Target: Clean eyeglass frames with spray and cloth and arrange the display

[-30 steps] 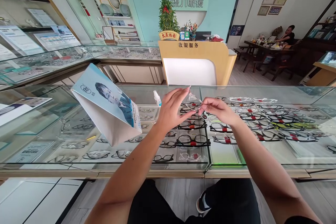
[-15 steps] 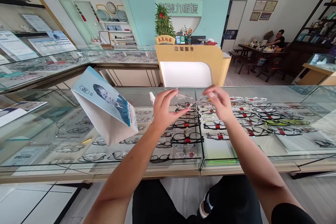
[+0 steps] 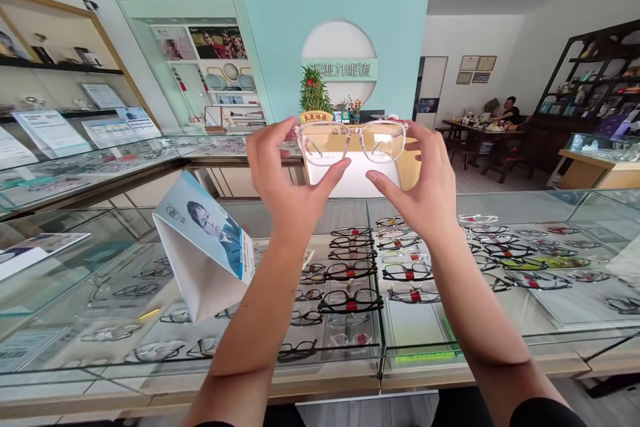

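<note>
Clear-framed eyeglasses (image 3: 354, 132) are held up in front of me, level, above the glass display counter. My left hand (image 3: 287, 177) grips their left end between fingers and thumb side, the thumb stretched under the left lens. At the right end, the fingers of my right hand (image 3: 423, 177) hold the frame, and that thumb points inward below the right lens. Below my hands, rows of black-framed glasses with red tags (image 3: 351, 269) lie in and on the counter.
A folded advertising stand (image 3: 205, 247) rises from the counter at the left. The glass counter (image 3: 350, 383) runs across in front of me. Behind it are a wooden cashier desk (image 3: 410, 170) with a plant (image 3: 314, 90), and a seated person (image 3: 509, 110) at a far table.
Both hands have risen with the clear glasses, which now face me at a higher level. The view has tilted upward, showing more wall and ceiling.
</note>
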